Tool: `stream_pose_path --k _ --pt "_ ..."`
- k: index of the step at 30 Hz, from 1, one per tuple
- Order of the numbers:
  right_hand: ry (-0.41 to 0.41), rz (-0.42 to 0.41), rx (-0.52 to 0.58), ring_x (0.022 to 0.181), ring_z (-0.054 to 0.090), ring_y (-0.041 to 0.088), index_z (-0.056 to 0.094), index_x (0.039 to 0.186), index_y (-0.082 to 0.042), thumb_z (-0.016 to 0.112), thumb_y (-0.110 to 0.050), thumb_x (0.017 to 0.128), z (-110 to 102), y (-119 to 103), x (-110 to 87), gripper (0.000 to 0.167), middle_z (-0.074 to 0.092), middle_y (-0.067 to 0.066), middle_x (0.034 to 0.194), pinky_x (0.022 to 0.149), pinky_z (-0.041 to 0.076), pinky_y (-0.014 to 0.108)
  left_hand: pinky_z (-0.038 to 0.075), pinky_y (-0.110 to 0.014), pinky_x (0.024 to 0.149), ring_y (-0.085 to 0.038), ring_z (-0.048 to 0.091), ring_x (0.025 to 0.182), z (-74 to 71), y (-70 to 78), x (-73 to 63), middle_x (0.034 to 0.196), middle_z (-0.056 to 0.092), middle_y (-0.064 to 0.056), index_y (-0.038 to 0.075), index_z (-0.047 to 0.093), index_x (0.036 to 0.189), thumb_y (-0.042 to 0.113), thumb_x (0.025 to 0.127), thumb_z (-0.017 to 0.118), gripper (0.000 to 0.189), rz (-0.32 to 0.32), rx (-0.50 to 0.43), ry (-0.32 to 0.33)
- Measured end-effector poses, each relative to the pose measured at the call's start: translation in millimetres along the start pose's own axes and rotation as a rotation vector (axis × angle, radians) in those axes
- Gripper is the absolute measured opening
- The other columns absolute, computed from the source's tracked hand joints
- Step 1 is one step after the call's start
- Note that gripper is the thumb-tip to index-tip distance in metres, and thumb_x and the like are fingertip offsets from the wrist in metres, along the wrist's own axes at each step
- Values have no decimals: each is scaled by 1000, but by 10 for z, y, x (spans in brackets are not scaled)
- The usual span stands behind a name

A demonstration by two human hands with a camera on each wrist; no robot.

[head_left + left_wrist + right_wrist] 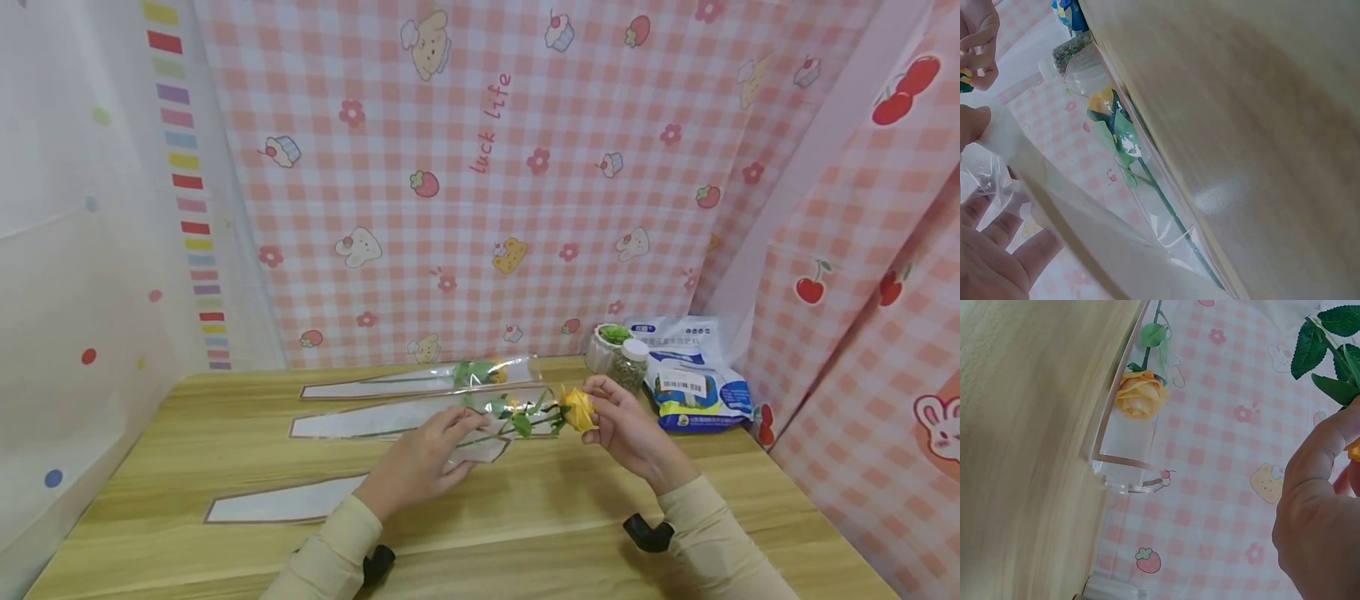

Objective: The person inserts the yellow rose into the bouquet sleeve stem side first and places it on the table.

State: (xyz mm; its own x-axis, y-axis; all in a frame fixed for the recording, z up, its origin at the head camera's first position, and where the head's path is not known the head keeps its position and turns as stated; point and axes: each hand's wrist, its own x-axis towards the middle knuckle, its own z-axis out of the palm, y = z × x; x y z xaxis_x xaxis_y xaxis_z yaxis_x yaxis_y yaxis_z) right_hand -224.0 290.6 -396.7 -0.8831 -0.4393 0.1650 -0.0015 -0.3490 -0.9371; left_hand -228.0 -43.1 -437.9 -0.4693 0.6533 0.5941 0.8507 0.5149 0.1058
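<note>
My left hand (420,462) grips a clear and white flower sleeve (480,451) with a brown border near its wide end. In the left wrist view the thumb (974,125) lies on the sleeve's edge, with the other fingers spread on its far side. A yellow rose (577,409) with green leaves is held at its bloom by my right hand (633,429). The rose's stem runs left toward the sleeve's mouth; its lower end is hidden by the left hand. In the right wrist view the rose's leaves (1310,350) show above the fingers.
Two sleeves with yellow roses inside, a farther one (420,382) and a nearer one (352,422), lie behind the hands. At the back right stand a potted succulent (603,350), a jar (630,367) and plastic bags (701,392). A checked curtain (480,208) backs the wooden table (562,525).
</note>
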Motion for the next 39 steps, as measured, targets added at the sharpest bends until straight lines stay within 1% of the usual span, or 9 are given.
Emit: stream_pose_path --k 6,11,14,17,21,25,31,34,39 --pt "10 44 -7 87 65 10 67 115 -14 35 -15 112 25 -57 0 32 69 -1 105 70 57 24 58 -24 71 -15 62 92 7 -4 -8 127 56 -4 17 49 144 23 88 79 63 -5 -12 13" --pt "-29 23 -5 98 64 12 67 120 -12 31 -20 113 46 -75 5 38 64 1 115 79 57 26 59 -26 74 -17 63 96 8 -3 -4 127 56 -5 17 49 143 23 88 79 63 -2 -7 18" --pt "-37 -15 -15 105 63 13 64 124 -11 34 -20 112 49 -67 -3 34 59 2 124 88 56 27 60 -28 77 -17 63 100 5 2 -4 127 57 -5 17 49 144 24 88 79 63 -9 -3 8" --pt "-46 -52 -35 110 61 12 60 130 -11 43 -16 109 38 -50 -17 28 54 4 131 93 54 25 60 -30 79 -18 63 103 1 5 -1 128 57 -5 18 49 144 24 88 79 63 -18 -3 0" --pt "-75 -74 -79 115 59 12 57 134 -13 52 -8 105 30 -30 -23 29 53 4 134 97 51 22 60 -31 80 -18 63 104 -1 8 6 128 57 -5 18 49 143 23 88 79 63 -21 -3 -6" --pt "-53 -51 -132 111 60 14 55 131 -14 50 -5 106 59 -23 -20 27 53 4 131 92 54 24 60 -29 77 -18 63 101 -3 11 3 128 57 -5 17 50 144 23 88 79 63 -23 -2 -7" --pt "96 14 -324 95 60 14 49 118 -13 50 -17 108 156 -36 -10 11 53 4 115 72 59 29 60 -28 75 -18 63 99 -3 14 9 128 57 -6 15 50 144 23 88 79 64 -8 9 1" --pt "127 42 -398 94 58 16 48 110 -10 51 -21 108 217 -35 -12 12 53 5 108 71 59 32 60 -29 78 -18 63 101 -3 20 15 129 57 -5 16 49 144 24 88 79 64 2 15 -3" --pt "93 47 -479 98 60 20 51 107 -5 51 -22 108 301 -27 -18 18 54 8 110 79 60 37 60 -30 78 -19 64 104 -12 39 22 131 57 -6 16 50 144 23 89 79 63 3 12 -4"
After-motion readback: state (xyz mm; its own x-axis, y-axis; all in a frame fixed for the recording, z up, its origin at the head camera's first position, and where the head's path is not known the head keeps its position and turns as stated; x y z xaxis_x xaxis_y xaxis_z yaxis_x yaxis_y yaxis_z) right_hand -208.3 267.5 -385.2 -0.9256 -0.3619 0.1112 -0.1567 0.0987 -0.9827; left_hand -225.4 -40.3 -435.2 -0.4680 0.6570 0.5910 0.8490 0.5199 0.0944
